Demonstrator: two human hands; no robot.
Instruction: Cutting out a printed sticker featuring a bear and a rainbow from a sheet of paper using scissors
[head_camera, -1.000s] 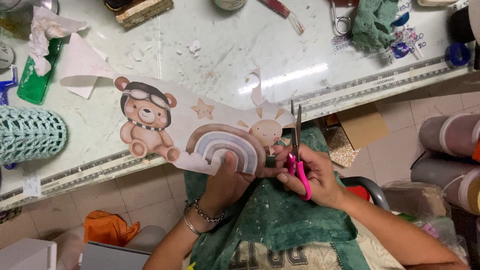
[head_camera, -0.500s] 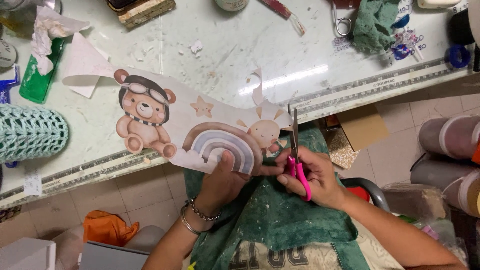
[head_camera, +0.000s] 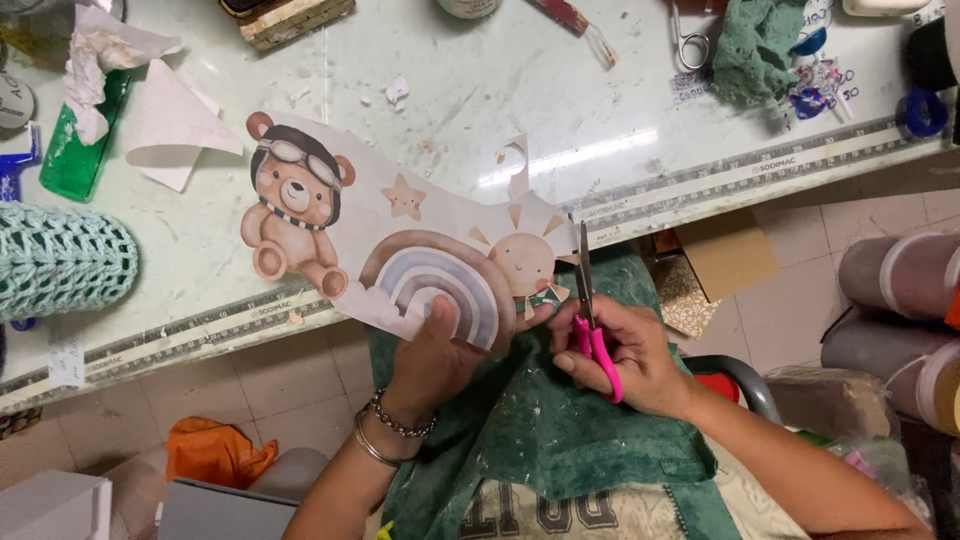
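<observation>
The printed paper sheet (head_camera: 400, 240) is thin and floppy, overhanging the counter (head_camera: 600, 120) edge. Left hand (head_camera: 440, 350) pinches it near the rainbow; right hand (head_camera: 625, 355) fingers close through pink-handled scissors (head_camera: 590, 310) at the sun.

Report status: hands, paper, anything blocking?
Left hand holds printed paper by the rainbow. Right hand works pink scissors at the sun. Nothing blocking.

Your sheet (head_camera: 400, 240), printed with a bear, star, rainbow and sun, juts past the bench edge; pink-handled scissors (head_camera: 590, 310) stand blades-up, just right of the sun.
</observation>
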